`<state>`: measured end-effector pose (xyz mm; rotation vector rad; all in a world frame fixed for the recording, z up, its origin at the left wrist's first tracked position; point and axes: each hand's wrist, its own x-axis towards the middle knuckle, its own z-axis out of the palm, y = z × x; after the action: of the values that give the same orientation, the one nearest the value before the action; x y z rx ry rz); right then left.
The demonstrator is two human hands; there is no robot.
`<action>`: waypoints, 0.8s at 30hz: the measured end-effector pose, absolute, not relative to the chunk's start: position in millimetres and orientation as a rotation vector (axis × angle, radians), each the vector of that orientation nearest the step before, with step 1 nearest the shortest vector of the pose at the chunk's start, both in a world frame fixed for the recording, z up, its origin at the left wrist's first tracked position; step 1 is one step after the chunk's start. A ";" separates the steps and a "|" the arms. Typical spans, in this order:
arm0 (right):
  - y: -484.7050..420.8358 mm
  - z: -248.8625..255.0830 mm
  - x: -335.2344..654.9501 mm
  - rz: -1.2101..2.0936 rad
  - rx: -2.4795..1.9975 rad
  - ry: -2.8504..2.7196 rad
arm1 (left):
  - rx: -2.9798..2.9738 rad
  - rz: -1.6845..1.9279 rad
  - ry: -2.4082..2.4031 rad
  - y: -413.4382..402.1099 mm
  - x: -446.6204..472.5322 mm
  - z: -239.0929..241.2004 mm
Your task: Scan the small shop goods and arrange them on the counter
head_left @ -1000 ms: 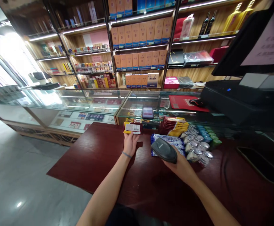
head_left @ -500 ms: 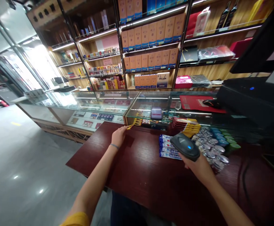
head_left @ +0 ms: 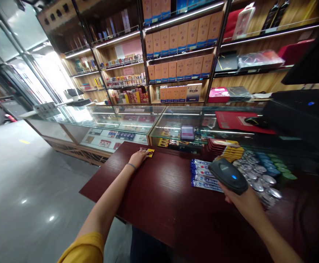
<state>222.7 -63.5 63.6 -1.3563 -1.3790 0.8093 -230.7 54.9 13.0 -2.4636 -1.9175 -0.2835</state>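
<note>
Lying near surface's (head_left: 154,204) far edge, packet (head_left: 150,152) is touched by left hand (head_left: 138,157), grip unclear; scanner (head_left: 228,176) grasped by right hand (head_left: 244,201).

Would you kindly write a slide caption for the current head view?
Left hand on a yellow packet on the dark red table, right hand holding a handheld scanner.

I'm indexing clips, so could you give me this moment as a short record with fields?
left hand: left hand touching a small box, partly covered, on the table
right hand: right hand gripping a scanner, blue light on
items near scanner: blue-and-white packets, stacked red-and-yellow boxes, silver-lidded jars
counter: glass counter with red mat, mouse
background: wall shelves with orange-brown cartons
</note>
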 end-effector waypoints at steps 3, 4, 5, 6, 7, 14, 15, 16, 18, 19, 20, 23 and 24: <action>-63.4 62.0 223.2 0.806 -1.348 -1.366 | -2.464 -0.322 -1.909 64.8 -231.0 11.1; -63.3 61.8 223.4 0.802 -1.348 -1.367 | -2.462 -0.322 -1.908 67.8 -231.1 10.4; -63.2 61.7 223.5 0.800 -1.350 -1.370 | -2.459 -0.320 -1.910 70.7 -231.2 9.7; -63.1 61.8 223.6 0.798 -1.351 -1.373 | -2.453 -0.314 -1.914 73.4 -231.5 8.8; -62.9 61.9 223.7 0.795 -1.355 -1.376 | -2.446 -0.307 -1.918 76.0 -231.9 7.8; -61.2 63.6 224.8 0.787 -1.348 -1.378 | -2.400 -0.381 -1.926 83.4 -237.5 -5.8; -61.1 63.7 224.8 0.789 -1.338 -1.377 | -2.393 -0.406 -1.929 83.1 -238.2 -7.9; -61.1 63.7 224.6 0.791 -1.328 -1.373 | -2.390 -0.423 -1.931 82.6 -238.8 -9.6; -61.1 63.5 223.9 0.796 -1.318 -1.356 | -2.389 -0.431 -1.935 81.7 -239.0 -11.5; -61.0 63.3 223.4 0.800 -1.320 -1.344 | -2.389 -0.423 -1.938 81.3 -238.7 -11.4; -60.9 63.2 223.0 0.806 -1.325 -1.329 | -2.389 -0.410 -1.943 80.8 -238.3 -10.8; -60.1 64.1 223.9 0.832 -1.326 -1.291 | -2.395 -0.375 -1.964 78.0 -236.4 -6.5; -59.9 65.3 225.4 0.838 -1.318 -1.286 | -2.393 -0.378 -1.968 76.6 -235.4 -4.7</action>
<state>225.4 -59.9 65.3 -1.3183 -1.2860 0.8384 -235.4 76.6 -4.7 -2.3934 -1.9684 -0.3776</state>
